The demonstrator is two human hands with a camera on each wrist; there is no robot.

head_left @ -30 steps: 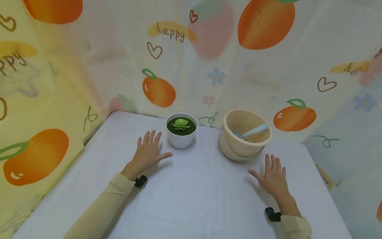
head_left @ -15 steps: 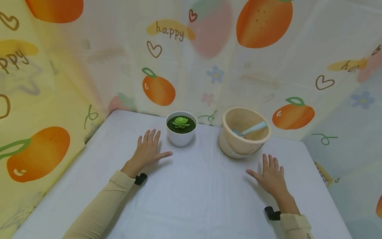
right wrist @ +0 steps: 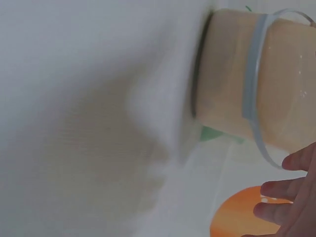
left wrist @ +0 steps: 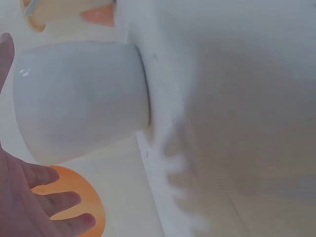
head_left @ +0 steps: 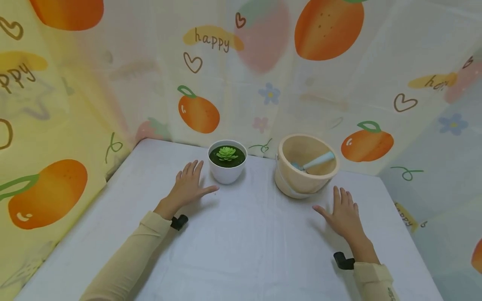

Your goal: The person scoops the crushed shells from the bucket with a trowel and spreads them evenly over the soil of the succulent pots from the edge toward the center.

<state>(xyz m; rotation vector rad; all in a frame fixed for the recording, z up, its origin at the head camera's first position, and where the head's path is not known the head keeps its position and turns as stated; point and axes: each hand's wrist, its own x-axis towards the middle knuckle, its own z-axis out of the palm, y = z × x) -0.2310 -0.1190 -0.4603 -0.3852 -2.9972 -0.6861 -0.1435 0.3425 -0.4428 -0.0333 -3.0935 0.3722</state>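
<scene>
My left hand [head_left: 188, 187] hovers over the table with fingers spread and nothing in it. Just past its fingertips stands a white pot [head_left: 227, 174] holding a green succulent [head_left: 227, 154] in dark green filling. The pot's smooth side [left wrist: 81, 98] fills much of the left wrist view. My right hand [head_left: 343, 217], also spread and holding nothing, is in front of a beige bucket [head_left: 301, 184]. Inside the bucket leans a tool with a light blue handle [head_left: 320, 160]; its lower end is partly hidden. In the right wrist view the bucket's pale handle [right wrist: 254, 69] hangs down its side.
A white cloth covers the table [head_left: 241, 251]. Behind it and at both sides hang curtains [head_left: 233, 92] printed with oranges, hearts and the word "happy". A black wrist camera [head_left: 179, 222] sits under the left wrist, another black camera [head_left: 343, 261] by the right.
Both hands have shifted slightly forward, still spread. The head view has moved a little, so pot and bucket appear slightly further left and higher. Neither has been touched.
</scene>
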